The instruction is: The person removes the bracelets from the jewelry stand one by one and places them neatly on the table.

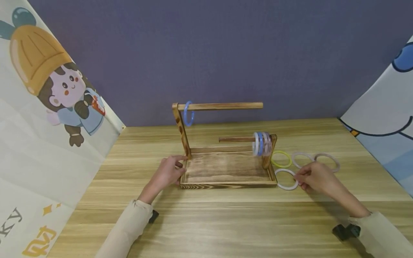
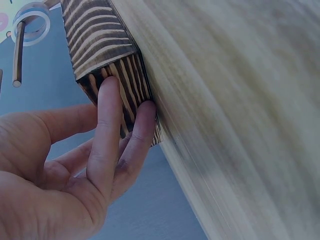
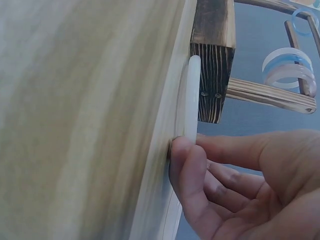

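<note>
In the head view we see a wooden rack (image 1: pixel 227 186) standing toward the back edge of the bench (image 1: pixel 226 222), with its tray (image 1: pixel 226 166) facing up. A blue ring (image 1: pixel 185 114) hangs on the upper bar (image 1: pixel 226 106), close to the tall left post, and four stacked rings (image 1: pixel 262 144), white, blue and two pinkish, sit on the lower bar (image 1: pixel 237 139) against the short right post. Between the rack and the bench's right edge lie a yellow ring (image 1: pixel 284 166), a pale ring (image 1: pixel 302 154) and a mauve ring (image 1: pixel 337 161); nearer us, by the tray's front right corner, is the white ring (image 1: pixel 286 188), its right side between the thumb and fingers of the right hand (image 1: pixel 317 177). The left hand (image 1: pixel 167 170) is at the tray's left edge, fingers apart. From the left wrist we see two nearly straight fingertips touching the rack's dark striped end, while another digit passes behind it. From the right wrist we see the white ring edge-on, pinched narrowly between thumb and finger, the remaining fingers curled below; its far side reaches the rack's striped end, though we cannot tell whether they touch.
</note>
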The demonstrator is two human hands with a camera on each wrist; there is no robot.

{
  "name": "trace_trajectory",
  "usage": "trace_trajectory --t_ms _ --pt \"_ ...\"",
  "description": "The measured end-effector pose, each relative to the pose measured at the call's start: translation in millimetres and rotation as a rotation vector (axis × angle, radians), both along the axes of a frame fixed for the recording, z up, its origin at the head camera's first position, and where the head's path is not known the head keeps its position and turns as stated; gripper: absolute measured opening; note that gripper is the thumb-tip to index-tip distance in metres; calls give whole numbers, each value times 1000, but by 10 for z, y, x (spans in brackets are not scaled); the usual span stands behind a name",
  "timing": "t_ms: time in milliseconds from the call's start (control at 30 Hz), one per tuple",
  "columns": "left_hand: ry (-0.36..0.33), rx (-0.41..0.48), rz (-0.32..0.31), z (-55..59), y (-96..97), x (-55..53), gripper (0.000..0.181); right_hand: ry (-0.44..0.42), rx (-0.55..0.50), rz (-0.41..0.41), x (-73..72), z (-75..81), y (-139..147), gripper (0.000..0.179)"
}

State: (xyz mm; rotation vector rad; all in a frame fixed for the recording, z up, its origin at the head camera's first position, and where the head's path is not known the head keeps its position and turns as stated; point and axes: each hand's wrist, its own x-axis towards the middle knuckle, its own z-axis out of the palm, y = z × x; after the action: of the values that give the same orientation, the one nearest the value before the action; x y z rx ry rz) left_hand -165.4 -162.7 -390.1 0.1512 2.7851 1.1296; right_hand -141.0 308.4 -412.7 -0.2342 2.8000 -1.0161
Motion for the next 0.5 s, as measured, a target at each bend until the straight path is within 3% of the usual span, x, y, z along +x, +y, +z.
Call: trace_trajectory --t_ms 233,500 --pt "-8 -2 5 13 -3 8 47 24 53 11 -31 30 -1 15" --pt "-4 -2 4 9 1 10 47 10 40 1 -27 9 11 15"
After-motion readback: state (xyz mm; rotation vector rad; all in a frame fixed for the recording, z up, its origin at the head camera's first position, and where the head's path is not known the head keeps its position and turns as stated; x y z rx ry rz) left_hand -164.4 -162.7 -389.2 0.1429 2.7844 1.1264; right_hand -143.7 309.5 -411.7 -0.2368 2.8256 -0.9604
